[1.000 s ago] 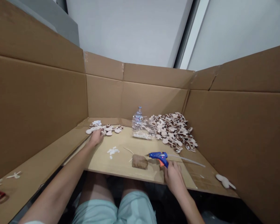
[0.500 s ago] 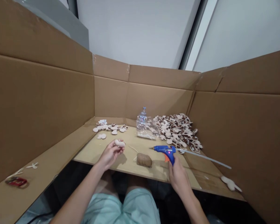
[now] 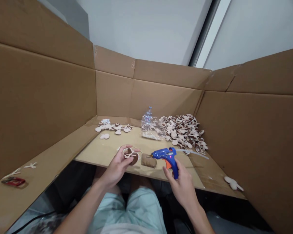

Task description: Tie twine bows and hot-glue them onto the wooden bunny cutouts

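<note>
A brown felt piece with a pale string bow (image 3: 134, 158) is held between the fingers and thumb of my left hand (image 3: 120, 164), brown side up, over the front of the light board (image 3: 97, 152). My right hand (image 3: 182, 180) grips the handle of a blue glue gun (image 3: 163, 153) with an orange trigger and a clear glue stick out of its back. The gun's tip points left, just above a brown block (image 3: 148, 161) and a little to the right of the felt piece.
A big heap of brown and pale felt pieces (image 3: 183, 130) lies back right, beside a clear plastic bag (image 3: 150, 128). Smaller pale pieces (image 3: 118, 127) are back left. Red clippers (image 3: 14, 181) lie far left, one pale piece (image 3: 233, 183) far right. Cardboard walls (image 3: 161, 91) surround the board.
My left hand has moved slightly right and turned the piece so its brown side with the bow shows. The glue gun has come left, closer to the piece. The view has shifted a little.
</note>
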